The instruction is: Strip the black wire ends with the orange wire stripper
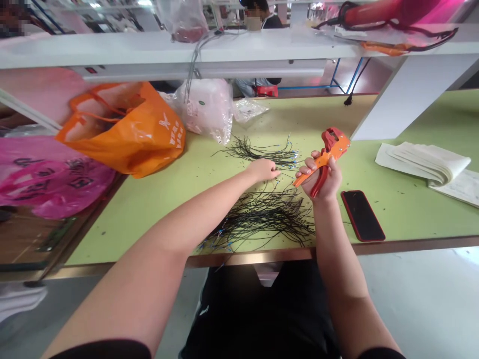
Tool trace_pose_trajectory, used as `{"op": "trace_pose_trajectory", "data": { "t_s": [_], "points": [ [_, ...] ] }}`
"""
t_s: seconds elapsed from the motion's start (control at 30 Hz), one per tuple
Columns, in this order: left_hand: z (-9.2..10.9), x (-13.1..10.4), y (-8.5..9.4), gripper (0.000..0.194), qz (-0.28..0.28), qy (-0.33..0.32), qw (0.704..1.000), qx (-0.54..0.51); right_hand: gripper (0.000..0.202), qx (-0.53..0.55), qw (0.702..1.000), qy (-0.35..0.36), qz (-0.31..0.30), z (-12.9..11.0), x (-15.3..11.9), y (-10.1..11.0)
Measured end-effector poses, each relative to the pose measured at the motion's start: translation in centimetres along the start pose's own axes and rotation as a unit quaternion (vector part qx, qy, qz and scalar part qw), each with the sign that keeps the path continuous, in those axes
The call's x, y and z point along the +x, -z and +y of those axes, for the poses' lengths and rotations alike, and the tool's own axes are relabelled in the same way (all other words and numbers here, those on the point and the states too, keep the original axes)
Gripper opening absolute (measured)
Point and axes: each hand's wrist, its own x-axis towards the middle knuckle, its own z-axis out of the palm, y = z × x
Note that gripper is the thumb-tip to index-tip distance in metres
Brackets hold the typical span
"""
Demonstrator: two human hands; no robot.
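My right hand [325, 180] is wrapped around the handles of an orange and red wire stripper [334, 144], its head pointing up and away. My left hand [263, 171] is closed in a pinch above the table, between two groups of wires. A thin wire seems to run from its fingertips to the right, though most of it is hidden. Just beyond lies a small bunch of black wires [258, 148] with blue and white ends toward the right. Closer to the front edge, a larger pile of black wires [262, 219] is spread out, partly behind my left forearm.
A phone [362, 216] lies right of my right wrist, with folded papers [422, 162] beyond it. An orange bag [130, 132], a pink bag [48, 174] and a plastic-wrapped bundle [205, 107] stand at the left and back. A white shelf [149, 47] spans above; a person sits beyond.
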Motion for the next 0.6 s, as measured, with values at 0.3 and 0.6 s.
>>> {"op": "trace_pose_trajectory", "data": {
  "t_s": [0.3, 0.6],
  "points": [
    [3.2, -1.2, 0.1, 0.013, -0.100, 0.039, 0.993, -0.049, 0.030, 0.016, 1.000, -0.004, -0.001, 0.2, 0.1, 0.0],
    [3.7, -5.4, 10.8, 0.016, 0.094, 0.010, 0.914, -0.394, 0.023, 0.069, 0.997, -0.016, -0.006, 0.4, 0.3, 0.2]
  ]
}}
